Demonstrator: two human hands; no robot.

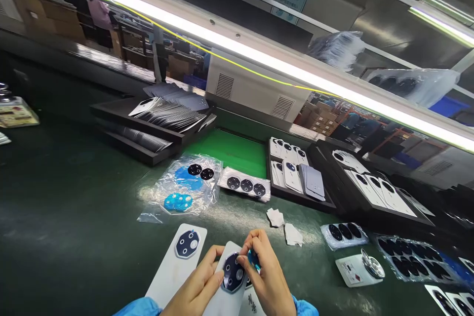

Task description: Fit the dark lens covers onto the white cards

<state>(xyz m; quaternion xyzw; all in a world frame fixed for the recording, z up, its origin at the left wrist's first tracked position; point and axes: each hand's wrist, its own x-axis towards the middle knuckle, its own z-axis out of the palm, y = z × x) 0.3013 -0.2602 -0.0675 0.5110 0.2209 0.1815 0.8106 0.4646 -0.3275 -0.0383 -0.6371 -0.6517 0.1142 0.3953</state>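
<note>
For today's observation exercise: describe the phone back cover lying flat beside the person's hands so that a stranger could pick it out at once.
Start at the dark green table and go to its near edge, where both hands work. Just left of the left hand lies a white back cover. Unlike the cover in the hands, it lies untouched, its dark lens ring showing fully.

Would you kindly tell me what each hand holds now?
Left hand: closed, gripping the white phone back cover.
Right hand: closed, pinching a blue film.

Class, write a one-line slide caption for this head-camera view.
Both hands, left hand and right hand, hold a white phone back cover over a green workbench, peeling blue film.
</note>
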